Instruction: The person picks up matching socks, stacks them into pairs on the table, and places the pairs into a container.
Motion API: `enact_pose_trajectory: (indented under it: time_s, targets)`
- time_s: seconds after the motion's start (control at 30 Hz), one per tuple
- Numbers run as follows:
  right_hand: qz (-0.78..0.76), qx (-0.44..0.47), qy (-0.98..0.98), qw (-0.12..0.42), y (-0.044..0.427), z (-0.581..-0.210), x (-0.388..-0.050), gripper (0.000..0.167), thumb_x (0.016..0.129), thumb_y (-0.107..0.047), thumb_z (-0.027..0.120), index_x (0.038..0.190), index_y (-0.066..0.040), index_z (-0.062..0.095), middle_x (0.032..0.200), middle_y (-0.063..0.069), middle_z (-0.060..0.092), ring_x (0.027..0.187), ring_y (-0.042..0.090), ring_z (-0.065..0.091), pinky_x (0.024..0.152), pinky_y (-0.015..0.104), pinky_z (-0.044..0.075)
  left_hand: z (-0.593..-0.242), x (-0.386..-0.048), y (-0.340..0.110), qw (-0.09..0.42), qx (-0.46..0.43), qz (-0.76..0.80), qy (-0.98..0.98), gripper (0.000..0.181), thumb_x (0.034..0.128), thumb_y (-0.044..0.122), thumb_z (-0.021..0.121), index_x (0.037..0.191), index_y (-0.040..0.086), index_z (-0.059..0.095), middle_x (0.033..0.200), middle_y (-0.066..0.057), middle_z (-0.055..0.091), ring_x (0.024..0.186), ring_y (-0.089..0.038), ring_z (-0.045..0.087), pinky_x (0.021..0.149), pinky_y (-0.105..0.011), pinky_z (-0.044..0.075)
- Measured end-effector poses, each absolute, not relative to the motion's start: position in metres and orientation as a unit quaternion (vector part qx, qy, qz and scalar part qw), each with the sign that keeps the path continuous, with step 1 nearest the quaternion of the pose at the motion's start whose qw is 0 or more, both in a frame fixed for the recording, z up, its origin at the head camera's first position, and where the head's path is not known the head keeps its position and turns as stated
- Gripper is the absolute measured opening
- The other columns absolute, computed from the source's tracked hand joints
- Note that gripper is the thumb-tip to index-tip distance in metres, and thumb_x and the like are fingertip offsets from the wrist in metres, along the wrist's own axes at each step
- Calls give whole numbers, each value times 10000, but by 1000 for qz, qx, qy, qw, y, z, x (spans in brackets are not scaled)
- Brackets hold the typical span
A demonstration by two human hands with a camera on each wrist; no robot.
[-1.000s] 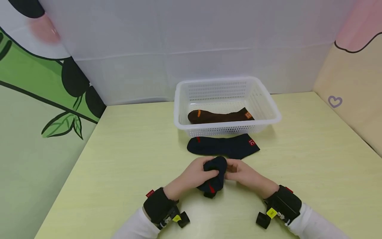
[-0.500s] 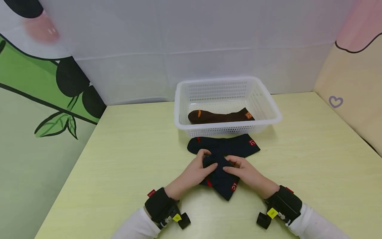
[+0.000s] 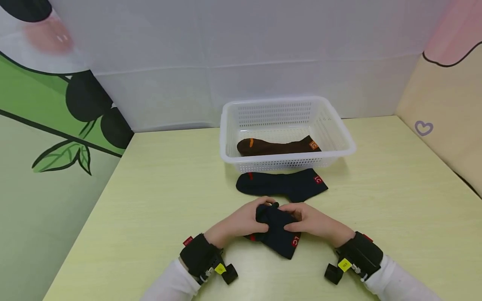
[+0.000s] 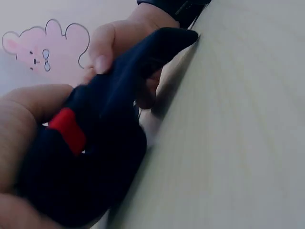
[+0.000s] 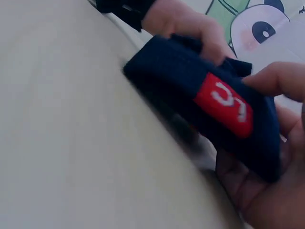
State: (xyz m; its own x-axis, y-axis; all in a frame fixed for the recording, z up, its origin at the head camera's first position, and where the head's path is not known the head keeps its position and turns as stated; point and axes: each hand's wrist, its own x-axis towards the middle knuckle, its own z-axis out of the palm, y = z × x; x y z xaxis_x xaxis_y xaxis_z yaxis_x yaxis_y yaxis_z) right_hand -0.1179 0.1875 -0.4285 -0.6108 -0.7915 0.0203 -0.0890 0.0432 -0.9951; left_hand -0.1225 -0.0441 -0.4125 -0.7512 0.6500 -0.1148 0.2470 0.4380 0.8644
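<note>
A dark navy sock (image 3: 280, 232), bunched and folded, is held between both hands just above the table. My left hand (image 3: 244, 218) grips its left part, thumb on the near face; the red toe mark shows beside that thumb in the left wrist view. My right hand (image 3: 314, 219) pinches the cuff side, and in the right wrist view the red label (image 5: 226, 105) with white letters faces the camera. Beyond the hands a second navy sock (image 3: 278, 184) lies flat, its red label to the right.
A white perforated plastic basket (image 3: 342, 144) stands behind the flat sock, with a brown sock (image 3: 278, 147) with orange marks inside. The pale wooden table (image 3: 162, 188) meets a white cloth wall at the back.
The held sock has been turned and spread from a bundle, so its cuff and red label now show at lower right. Since half a second ago both hands have drawn slightly nearer the person.
</note>
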Motion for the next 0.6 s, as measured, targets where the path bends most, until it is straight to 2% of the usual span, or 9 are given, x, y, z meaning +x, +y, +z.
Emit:
enact_pose_trajectory:
  time_s: [0.07,0.13,0.23,0.3,0.37,0.47,0.6]
  targets:
    - [-577,-315,693,298,194,-427,-121,453,907,-35,575,1297,149,437,1176,95,639,1005,63,632,845,218,499,-415,-125,-46,216,276,460,816,596,765,33,579,1335,117,426,1240,-57,527,1020,-172,496,863,-287,367]
    - [-536,-303,730,297,200,-425,-124,451,904,-73,595,1286,127,464,1215,213,599,1045,33,597,866,176,466,-417,-126,-48,210,275,474,810,632,760,1,546,1359,123,385,1330,-73,464,1146,-202,448,916,-332,337]
    - [-478,-323,761,295,209,-422,-129,335,889,-99,628,1139,106,539,916,266,587,825,16,565,721,148,434,-420,-126,-50,193,276,492,803,695,757,-27,531,1399,127,313,1380,-101,398,1265,-235,390,985,-389,304]
    - [-455,-340,770,291,214,-421,-132,247,879,-104,646,998,85,540,712,153,479,671,-2,467,612,153,377,-422,-126,-53,174,273,501,803,735,752,-38,536,1420,123,274,1373,-116,385,1267,-244,400,1000,-410,300]
    - [-452,-355,763,295,218,-421,-135,197,868,-78,652,895,47,502,613,62,307,547,32,342,531,186,322,-424,-126,-57,152,269,505,806,770,746,-49,541,1435,123,243,1356,-122,392,1256,-243,414,1014,-416,299]
    - [-463,-346,756,307,223,-422,-137,192,860,-55,657,894,36,492,634,-65,320,526,21,348,510,178,339,-426,-124,-65,135,255,527,800,768,751,-75,531,1431,107,223,1332,-141,388,1199,-267,445,976,-417,354]
    - [-474,-325,757,310,229,-423,-139,208,852,-50,664,951,53,514,641,-78,351,530,17,367,509,167,352,-427,-121,-75,126,258,528,799,612,780,-89,524,1348,57,348,1297,-172,371,1178,-306,439,994,-447,403]
